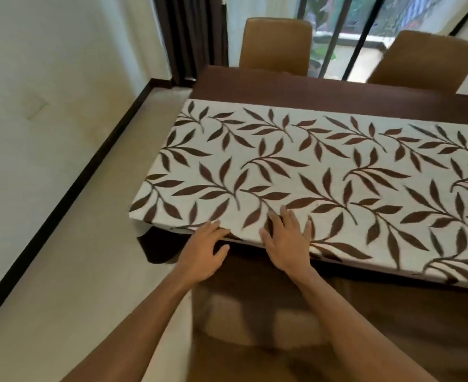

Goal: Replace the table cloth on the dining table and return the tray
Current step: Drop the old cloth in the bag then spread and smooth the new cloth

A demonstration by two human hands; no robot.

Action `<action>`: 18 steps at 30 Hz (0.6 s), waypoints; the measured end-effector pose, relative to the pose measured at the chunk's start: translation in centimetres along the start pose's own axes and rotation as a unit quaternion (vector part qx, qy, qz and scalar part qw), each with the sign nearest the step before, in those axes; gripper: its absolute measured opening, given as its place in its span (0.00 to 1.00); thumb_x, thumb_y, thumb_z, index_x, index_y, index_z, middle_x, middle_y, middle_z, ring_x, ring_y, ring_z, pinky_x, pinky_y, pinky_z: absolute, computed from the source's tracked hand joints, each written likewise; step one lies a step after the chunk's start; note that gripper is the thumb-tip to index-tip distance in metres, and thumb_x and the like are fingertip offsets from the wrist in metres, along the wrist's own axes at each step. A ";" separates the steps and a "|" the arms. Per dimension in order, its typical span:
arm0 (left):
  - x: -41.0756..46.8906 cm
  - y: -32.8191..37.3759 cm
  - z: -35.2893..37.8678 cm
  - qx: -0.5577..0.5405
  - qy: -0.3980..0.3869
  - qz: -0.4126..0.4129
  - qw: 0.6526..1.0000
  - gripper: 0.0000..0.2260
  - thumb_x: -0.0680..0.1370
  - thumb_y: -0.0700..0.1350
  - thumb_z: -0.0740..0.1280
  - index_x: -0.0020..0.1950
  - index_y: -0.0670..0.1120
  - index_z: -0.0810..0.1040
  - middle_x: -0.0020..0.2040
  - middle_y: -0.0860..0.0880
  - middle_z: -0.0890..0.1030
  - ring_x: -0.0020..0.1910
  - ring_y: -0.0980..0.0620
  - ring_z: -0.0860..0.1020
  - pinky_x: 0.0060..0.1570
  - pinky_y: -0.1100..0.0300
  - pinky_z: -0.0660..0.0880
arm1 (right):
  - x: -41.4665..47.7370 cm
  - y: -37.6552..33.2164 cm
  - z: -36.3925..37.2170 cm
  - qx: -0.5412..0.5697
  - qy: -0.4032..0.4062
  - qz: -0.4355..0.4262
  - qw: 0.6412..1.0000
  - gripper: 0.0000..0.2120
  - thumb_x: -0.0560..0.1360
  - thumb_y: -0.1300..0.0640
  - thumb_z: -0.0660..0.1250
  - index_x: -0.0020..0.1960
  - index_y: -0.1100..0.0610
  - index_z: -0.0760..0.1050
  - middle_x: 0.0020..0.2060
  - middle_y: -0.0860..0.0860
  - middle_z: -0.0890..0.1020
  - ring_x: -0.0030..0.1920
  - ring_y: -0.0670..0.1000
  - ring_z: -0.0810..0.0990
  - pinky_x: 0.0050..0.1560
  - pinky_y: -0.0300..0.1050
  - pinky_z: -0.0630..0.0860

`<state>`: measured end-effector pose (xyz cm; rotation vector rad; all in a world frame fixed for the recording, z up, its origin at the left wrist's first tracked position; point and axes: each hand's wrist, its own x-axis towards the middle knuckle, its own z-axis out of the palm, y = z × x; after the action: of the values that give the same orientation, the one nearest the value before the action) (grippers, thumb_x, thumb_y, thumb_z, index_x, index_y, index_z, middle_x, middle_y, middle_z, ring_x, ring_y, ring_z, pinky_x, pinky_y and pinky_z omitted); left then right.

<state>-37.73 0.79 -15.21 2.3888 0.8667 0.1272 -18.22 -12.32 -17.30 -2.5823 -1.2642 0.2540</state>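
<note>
We rest both hands, left hand (203, 250) and right hand (288, 241), grip open, fingers spread flat on the table cloth (296, 172) at the tabletop (310, 86) near edge.

Wall (48, 78): pale cream, plain, on my left.
Skirting (70, 194): dark strip along the wall's foot.
Floor (95, 271): light beige, smooth.
Curtain (191, 37): dark brown, hanging in the far corner.
Window (345, 31): tall glass with dark bars, daylight and greenery beyond.
Chairs: two tan backs, left (276, 45) and right (422, 62), at the far side.
</note>
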 end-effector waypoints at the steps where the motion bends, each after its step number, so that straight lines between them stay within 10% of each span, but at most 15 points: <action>1: -1.2 -2.6 -1.9 -0.009 -0.002 -0.001 1.000 0.21 0.81 0.52 0.64 0.74 0.52 0.71 0.76 0.52 0.67 0.77 0.53 0.60 0.75 0.58 0.54 | 0.0 -3.3 0.8 -0.007 -0.002 -0.003 1.000 0.26 0.82 0.37 0.51 0.77 0.47 0.62 0.80 0.53 0.60 0.80 0.57 0.55 0.75 0.71 0.49; 18: 11.3 -13.7 -12.6 0.044 -0.065 0.076 0.994 0.29 0.81 0.52 0.63 0.80 0.48 0.59 0.81 0.46 0.55 0.80 0.47 0.48 0.77 0.51 0.48 | 12.4 -17.4 3.5 0.044 0.042 0.051 0.997 0.27 0.82 0.37 0.52 0.77 0.48 0.64 0.79 0.55 0.63 0.80 0.58 0.57 0.75 0.70 0.55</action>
<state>-39.98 22.37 -13.70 2.5126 0.6422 -0.0061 -24.64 8.36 -15.89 -2.5569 -1.0697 0.2142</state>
